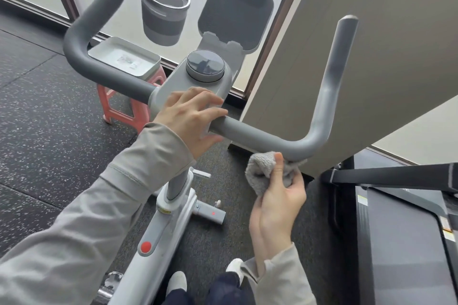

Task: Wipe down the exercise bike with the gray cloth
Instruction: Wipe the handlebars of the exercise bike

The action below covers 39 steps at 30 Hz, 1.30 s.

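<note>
Speckled black gym floor (44,136) under the exercise bike (158,228), whose gray handlebar (260,137) has the left hand (190,119) draped loosely over its middle while the right hand (280,193) clutches the gray cloth (260,171) up against the bar's right bend.

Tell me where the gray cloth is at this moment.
In the head view the gray cloth is right of centre, held in the right hand and pressed against the underside of the handlebar at its right bend.
</note>
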Each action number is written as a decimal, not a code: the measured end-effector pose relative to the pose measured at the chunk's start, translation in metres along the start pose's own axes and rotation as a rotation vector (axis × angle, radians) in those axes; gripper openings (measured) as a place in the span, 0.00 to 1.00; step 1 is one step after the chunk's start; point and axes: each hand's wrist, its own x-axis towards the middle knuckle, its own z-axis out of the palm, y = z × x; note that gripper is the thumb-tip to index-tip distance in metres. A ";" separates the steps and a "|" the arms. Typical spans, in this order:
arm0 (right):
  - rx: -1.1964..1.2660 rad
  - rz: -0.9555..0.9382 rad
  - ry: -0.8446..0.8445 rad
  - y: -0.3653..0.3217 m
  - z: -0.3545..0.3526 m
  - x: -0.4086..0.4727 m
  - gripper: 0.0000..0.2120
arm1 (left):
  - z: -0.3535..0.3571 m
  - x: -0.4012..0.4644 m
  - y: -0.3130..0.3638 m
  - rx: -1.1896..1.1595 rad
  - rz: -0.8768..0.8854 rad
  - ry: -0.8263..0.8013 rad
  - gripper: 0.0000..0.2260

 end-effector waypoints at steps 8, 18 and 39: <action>-0.524 -0.408 0.141 -0.035 -0.035 0.021 0.22 | 0.001 0.001 0.005 0.016 -0.104 0.033 0.26; -1.394 -0.823 -0.423 -0.085 0.000 0.054 0.15 | 0.002 0.000 0.002 -0.005 -0.139 0.021 0.28; -1.554 -0.383 -1.103 -0.093 0.083 0.068 0.08 | 0.003 -0.001 0.001 -0.036 -0.165 0.017 0.29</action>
